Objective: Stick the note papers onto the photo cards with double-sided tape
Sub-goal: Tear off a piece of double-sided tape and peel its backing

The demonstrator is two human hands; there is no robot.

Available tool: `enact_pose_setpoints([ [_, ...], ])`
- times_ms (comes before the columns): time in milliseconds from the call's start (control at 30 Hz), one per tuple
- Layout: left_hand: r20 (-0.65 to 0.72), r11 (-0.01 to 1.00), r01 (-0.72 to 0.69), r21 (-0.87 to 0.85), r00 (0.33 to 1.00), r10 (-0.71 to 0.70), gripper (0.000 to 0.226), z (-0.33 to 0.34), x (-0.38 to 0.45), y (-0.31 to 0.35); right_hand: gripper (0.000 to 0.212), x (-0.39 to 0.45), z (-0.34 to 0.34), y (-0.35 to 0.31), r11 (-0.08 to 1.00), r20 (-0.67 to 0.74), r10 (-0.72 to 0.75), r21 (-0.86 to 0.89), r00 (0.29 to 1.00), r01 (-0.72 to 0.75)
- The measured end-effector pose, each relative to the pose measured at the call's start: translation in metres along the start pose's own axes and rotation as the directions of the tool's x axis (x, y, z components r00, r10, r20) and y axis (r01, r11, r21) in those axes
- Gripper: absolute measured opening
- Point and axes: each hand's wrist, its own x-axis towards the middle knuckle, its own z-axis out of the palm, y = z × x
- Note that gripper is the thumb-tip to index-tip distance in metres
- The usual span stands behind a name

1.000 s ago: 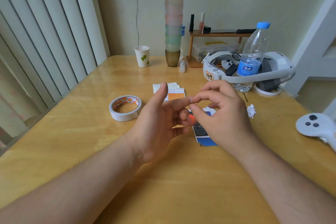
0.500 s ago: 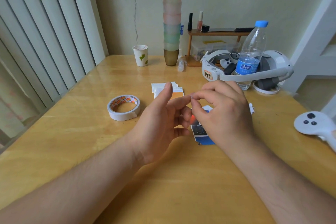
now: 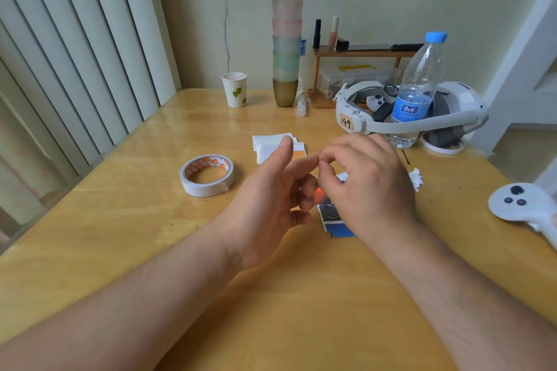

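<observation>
While the right hand (image 3: 370, 187) pinches at the left hand's (image 3: 271, 202) extended fingertip, whether on a tape scrap I cannot tell, the photo card (image 3: 334, 220) lies on the tabletop directly beneath, nearer the right hand, its long axis running towards the near edge.

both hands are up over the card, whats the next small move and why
Probably bring the right hand down onto the photo card. Its fingertips pinch at the left hand's forefinger tip, as if lifting a tape bit too small to make out. The tape roll lies apart, and the card looks bare where visible.
</observation>
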Motion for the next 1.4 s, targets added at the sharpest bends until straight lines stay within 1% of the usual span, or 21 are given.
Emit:
enact_pose_setpoints([
  [267,0.011,0.986,0.028,-0.162,1.000,-0.026,0.070,-0.0031,-0.0001,0.0028,0.014,-0.0004,-0.0008,-0.0013,0.998,0.020,0.031,0.053,0.999,-0.032],
  [467,0.006,0.984,0.034,-0.173,0.999,-0.034,0.070,-0.0026,-0.0014,0.0038,0.009,0.0010,-0.0027,0.0019,0.996,0.013,0.021,0.091,1.000,-0.022],
  [667,0.001,0.995,0.026,-0.093,1.000,-0.026,0.073,-0.0028,0.0003,0.0011,0.006,0.0013,-0.0025,0.0020,0.997,0.033,0.020,0.079,0.999,-0.023],
  [733,-0.001,0.998,0.016,-0.060,1.000,-0.016,0.071,-0.0028,0.0000,0.0011,0.007,0.0022,-0.0033,0.0019,0.997,0.027,0.009,0.071,1.000,-0.011],
  [900,-0.066,0.995,-0.027,0.100,0.997,0.034,0.063,-0.0012,-0.0007,0.0009,0.009,0.0030,-0.0035,0.0008,0.999,0.040,-0.025,0.042,0.999,0.024],
  [967,-0.060,0.993,-0.031,0.117,0.997,0.038,0.063,-0.0001,-0.0011,0.0003,0.008,0.0022,-0.0026,-0.0006,0.999,0.032,-0.025,0.029,0.999,0.024],
  [1067,-0.031,0.997,-0.024,0.071,0.999,0.027,0.065,0.0027,-0.0018,-0.0003,0.006,0.0021,-0.0028,-0.0014,0.998,-0.014,-0.006,0.057,1.000,0.007],
  [1200,-0.020,0.998,0.008,-0.068,1.000,-0.010,0.069,0.0033,-0.0006,0.0001,0.005,0.0028,-0.0029,-0.0010,0.994,-0.049,-0.009,0.104,0.999,0.014],
  [1400,-0.016,0.996,0.022,-0.083,1.000,-0.023,0.071,0.0022,0.0004,0.0005,0.003,0.0026,-0.0009,-0.0021,0.993,-0.063,-0.002,0.118,0.998,0.010],
])
